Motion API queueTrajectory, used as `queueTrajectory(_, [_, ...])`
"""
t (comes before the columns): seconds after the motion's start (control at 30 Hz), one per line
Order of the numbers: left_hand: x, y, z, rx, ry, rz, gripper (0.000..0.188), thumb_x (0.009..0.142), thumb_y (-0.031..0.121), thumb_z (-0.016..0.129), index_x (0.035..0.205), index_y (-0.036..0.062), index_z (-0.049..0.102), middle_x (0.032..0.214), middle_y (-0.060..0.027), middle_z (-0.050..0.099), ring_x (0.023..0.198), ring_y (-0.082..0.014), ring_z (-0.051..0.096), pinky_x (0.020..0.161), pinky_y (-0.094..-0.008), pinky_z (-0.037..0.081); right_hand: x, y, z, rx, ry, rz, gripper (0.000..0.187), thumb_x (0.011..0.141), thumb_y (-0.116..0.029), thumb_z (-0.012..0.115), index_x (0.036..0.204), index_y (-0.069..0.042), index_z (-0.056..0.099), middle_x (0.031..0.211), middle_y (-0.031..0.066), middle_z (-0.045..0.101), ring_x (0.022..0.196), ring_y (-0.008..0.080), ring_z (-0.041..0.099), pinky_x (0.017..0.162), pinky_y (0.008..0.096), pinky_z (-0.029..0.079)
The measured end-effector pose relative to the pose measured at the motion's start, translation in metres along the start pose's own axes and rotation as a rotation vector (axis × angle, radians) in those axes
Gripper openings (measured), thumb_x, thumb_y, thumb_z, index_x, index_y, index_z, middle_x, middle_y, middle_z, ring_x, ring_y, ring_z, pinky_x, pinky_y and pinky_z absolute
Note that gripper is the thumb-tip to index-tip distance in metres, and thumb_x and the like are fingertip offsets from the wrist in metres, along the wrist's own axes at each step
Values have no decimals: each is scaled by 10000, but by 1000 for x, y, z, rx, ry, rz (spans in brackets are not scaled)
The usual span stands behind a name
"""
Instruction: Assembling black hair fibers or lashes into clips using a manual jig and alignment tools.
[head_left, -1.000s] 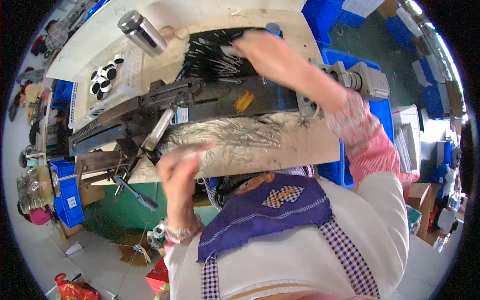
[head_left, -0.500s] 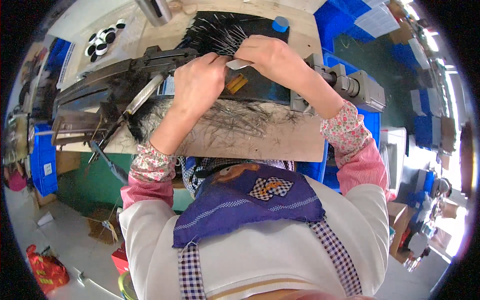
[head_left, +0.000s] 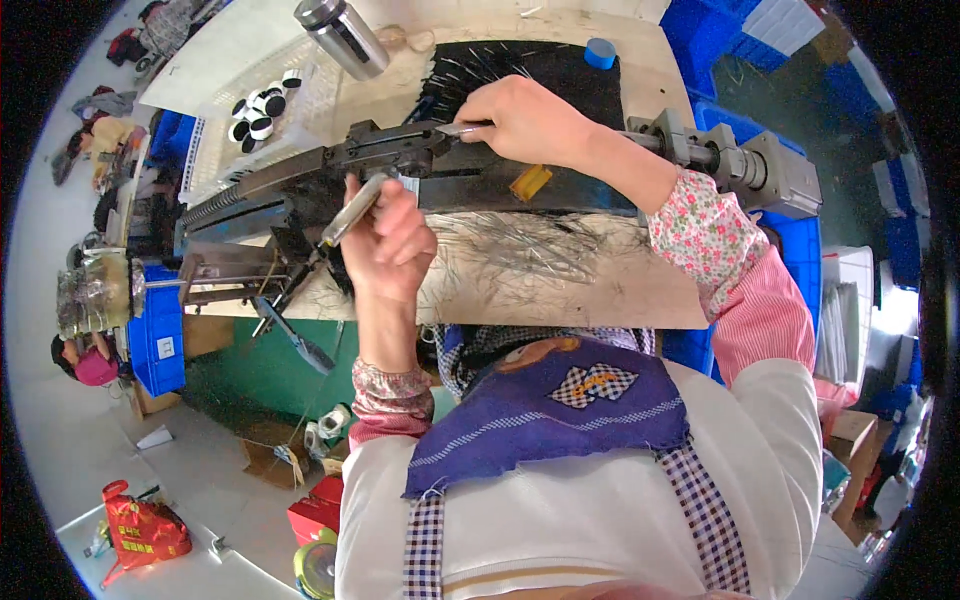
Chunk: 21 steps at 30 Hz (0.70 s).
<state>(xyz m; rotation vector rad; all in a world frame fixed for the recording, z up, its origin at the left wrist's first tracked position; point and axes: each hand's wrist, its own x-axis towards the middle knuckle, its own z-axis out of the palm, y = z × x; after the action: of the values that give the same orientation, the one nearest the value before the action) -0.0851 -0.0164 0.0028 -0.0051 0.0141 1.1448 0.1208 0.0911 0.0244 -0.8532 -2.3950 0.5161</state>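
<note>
My right hand (head_left: 525, 118) is closed in a pinch on a thin, flat, silvery metal piece (head_left: 465, 128). That piece meets the dark clamp head (head_left: 385, 148) of a long bench machine. My left hand (head_left: 388, 245) is just below the clamp head, palm up, at a pale lever handle (head_left: 355, 210). Its thumb shows on one side of the handle and its curled fingers on the other. Motion blurs those fingers, so whether they grip is unclear. Thin metal rods (head_left: 490, 65) lie on a black cloth (head_left: 580, 95) beyond my right hand.
A yellow block (head_left: 531, 182) sits on the machine bed. Wire-like scraps (head_left: 530, 250) litter the wooden bench (head_left: 640, 290). A steel tumbler (head_left: 342, 38), a blue round lid (head_left: 600, 53) and a white tray (head_left: 315, 75) of black-and-white caps stand at the back. Motor-like grey unit (head_left: 785, 180) at right.
My left hand has left the metal piece and come down and left to the lever handle. My right hand keeps the piece, now at the clamp head. The whole view has shifted.
</note>
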Motion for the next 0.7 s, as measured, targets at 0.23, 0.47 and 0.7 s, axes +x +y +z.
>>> queueTrajectory(0.23, [14, -55, -41, 1500, 485, 417, 252, 872, 189, 624, 1031, 18, 532, 663, -50, 523, 476, -80, 489, 380, -233, 358, 3, -10, 4, -87, -31, -30, 154, 736, -71, 646, 878, -24, 682, 837, 133, 651, 817, 320, 624, 735, 391, 497])
queueTrajectory(0.47, [-55, 24, -81, 1445, 709, 291, 422, 921, 414, 551, 912, -2, 623, 578, -1, 541, 419, -73, 450, 389, -220, 328, -56, -45, 15, -217, 107, -211, 144, 774, -51, 544, 906, -44, 600, 971, 92, 556, 886, 265, 603, 681, 376, 533])
queueTrajectory(0.7, [-79, 80, -71, 1050, 896, 681, 370, 962, 346, 505, 912, 0, 626, 582, -22, 523, 418, -82, 387, 379, -249, 242, -57, 20, 47, -468, -137, 105, 130, 798, -43, 551, 922, -34, 514, 957, 105, 545, 940, 288, 590, 706, 391, 542])
